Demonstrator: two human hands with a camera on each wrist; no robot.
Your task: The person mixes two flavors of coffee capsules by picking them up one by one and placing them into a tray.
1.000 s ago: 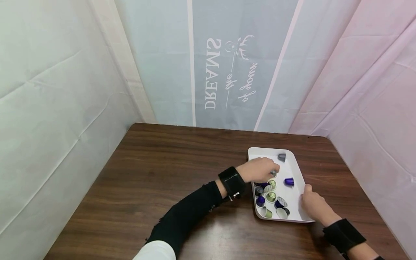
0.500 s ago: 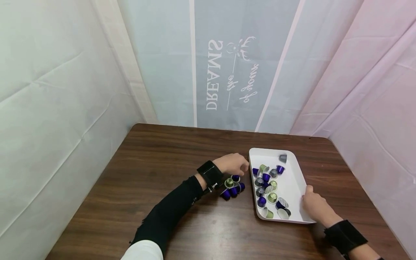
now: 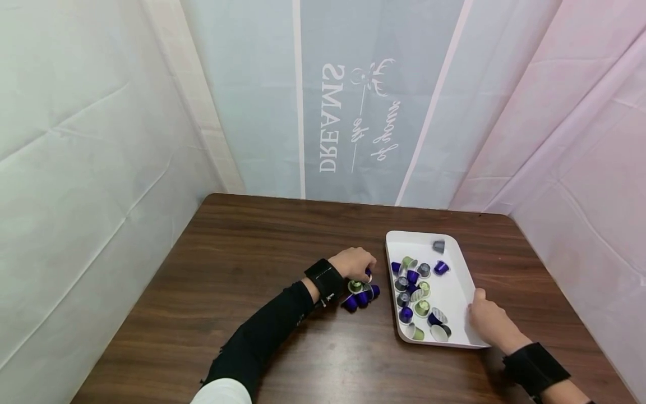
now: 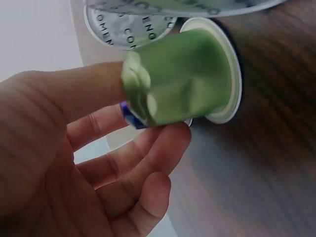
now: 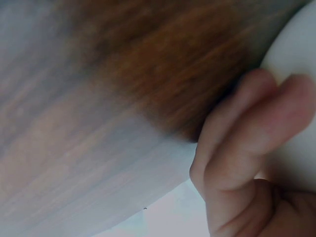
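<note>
My left hand (image 3: 353, 264) is at a small pile of coffee capsules on the table, left of the white tray. Its thumb and fingers pinch a blue coffee capsule (image 3: 368, 273), mostly covered by the fingers. In the left wrist view, a dented green capsule (image 4: 180, 79) stands in front of that blue capsule (image 4: 131, 116) and hides most of it. Other blue capsules (image 3: 350, 303) lie at the near side of the pile. My right hand (image 3: 489, 320) grips the right rim of the white tray (image 3: 461, 303), its thumb on the rim.
Inside the tray, green (image 3: 421, 307), blue (image 3: 406, 314) and grey capsules (image 3: 403, 299) crowd the left side. One grey capsule (image 3: 438, 246) lies near the far end, and a blue one (image 3: 441, 267) lies apart. The brown wooden table (image 3: 242, 252) meets hanging curtains (image 3: 353, 112) behind.
My left hand has left the tray, moved left and come down on the pile. More capsules show at the tray's left side, and a blue one there has shifted. The right hand keeps its place.
</note>
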